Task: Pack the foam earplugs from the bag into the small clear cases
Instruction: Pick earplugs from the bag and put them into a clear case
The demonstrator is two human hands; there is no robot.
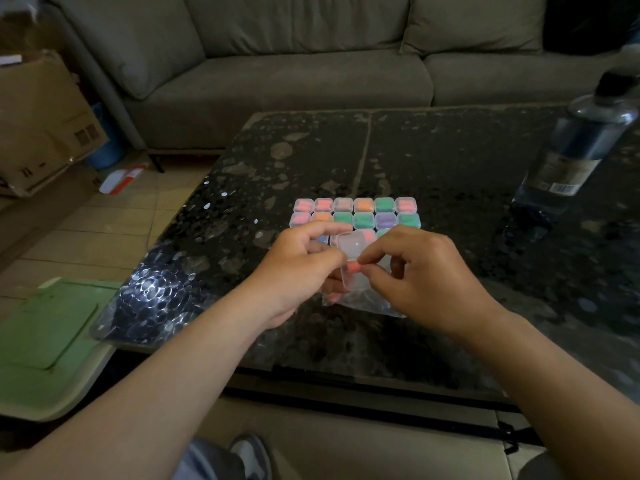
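Observation:
My left hand (298,268) grips a small clear case (351,271) with its lid flipped up, held above the dark table (450,161). My right hand (419,275) pinches a pink foam earplug (354,268) at the open case's mouth. Under both hands lies a crumpled clear plastic bag (360,301). Just beyond my hands, rows of closed clear cases (355,213) holding pink, orange, green and purple earplugs sit side by side; my hands hide the nearest row in part.
A clear water bottle (571,150) stands at the table's right. A grey sofa (294,64) runs behind the table. A cardboard box (41,126) sits at far left, a green tray-like lid (48,327) near left.

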